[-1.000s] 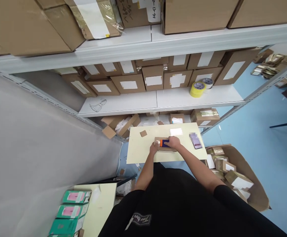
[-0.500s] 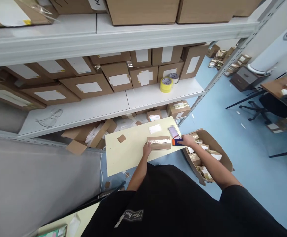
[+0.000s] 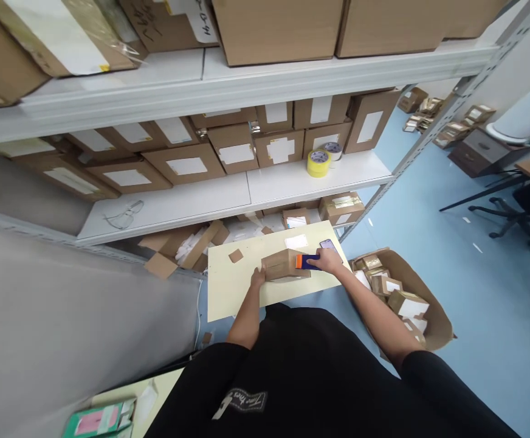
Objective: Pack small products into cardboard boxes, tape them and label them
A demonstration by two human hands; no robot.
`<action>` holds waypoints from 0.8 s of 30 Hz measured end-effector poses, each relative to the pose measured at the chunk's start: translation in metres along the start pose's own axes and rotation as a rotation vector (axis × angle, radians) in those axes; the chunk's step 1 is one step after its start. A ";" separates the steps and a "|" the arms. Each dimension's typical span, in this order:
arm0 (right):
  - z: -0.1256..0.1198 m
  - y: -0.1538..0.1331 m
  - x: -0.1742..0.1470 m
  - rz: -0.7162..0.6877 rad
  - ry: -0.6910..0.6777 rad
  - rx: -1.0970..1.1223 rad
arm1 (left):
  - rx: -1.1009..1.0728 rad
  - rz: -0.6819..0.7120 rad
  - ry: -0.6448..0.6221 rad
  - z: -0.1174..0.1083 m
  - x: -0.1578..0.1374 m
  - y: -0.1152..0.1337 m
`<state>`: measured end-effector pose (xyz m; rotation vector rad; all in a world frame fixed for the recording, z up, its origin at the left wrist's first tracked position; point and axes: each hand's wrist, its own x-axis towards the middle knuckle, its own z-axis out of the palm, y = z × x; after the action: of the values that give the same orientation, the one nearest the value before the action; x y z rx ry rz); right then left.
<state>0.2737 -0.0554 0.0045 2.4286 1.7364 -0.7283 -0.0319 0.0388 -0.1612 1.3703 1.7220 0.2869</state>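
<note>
A small cardboard box (image 3: 276, 266) lies on a pale yellow tabletop (image 3: 228, 292). My left hand (image 3: 258, 278) is closed on its left end, steadying it. My right hand (image 3: 329, 261) grips a dark blue hand tool with an orange end (image 3: 307, 261); its exact kind I cannot make out. The orange end is over the right part of the box, touching it or just above. A phone (image 3: 327, 244) lies beside my right hand, partly covered by it. Behind the box are a white paper sheet (image 3: 296, 241) and, to the left, a small brown cardboard piece (image 3: 236, 256).
Above the tabletop, a shelf (image 3: 283, 190) holds labelled boxes, yellow tape rolls (image 3: 318, 163) and clear glasses (image 3: 124, 215). An open carton (image 3: 187, 246) stands at the left. On the floor at right, a large carton (image 3: 433, 304) contains several small parcels. A shelf post (image 3: 429, 134) rises nearby.
My right hand has moved the tool left, from the box's right end onto the box. The box looks turned, its shiny taped strip out of sight. The camera view has shifted slightly.
</note>
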 end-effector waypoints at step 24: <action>-0.015 -0.052 0.024 -0.136 -0.053 -0.087 | -0.165 0.105 0.152 -0.025 -0.028 -0.001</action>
<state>0.2373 -0.0111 0.0186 2.2330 1.8860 -0.7071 -0.0516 0.0226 -0.1341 1.3477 1.7101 0.5918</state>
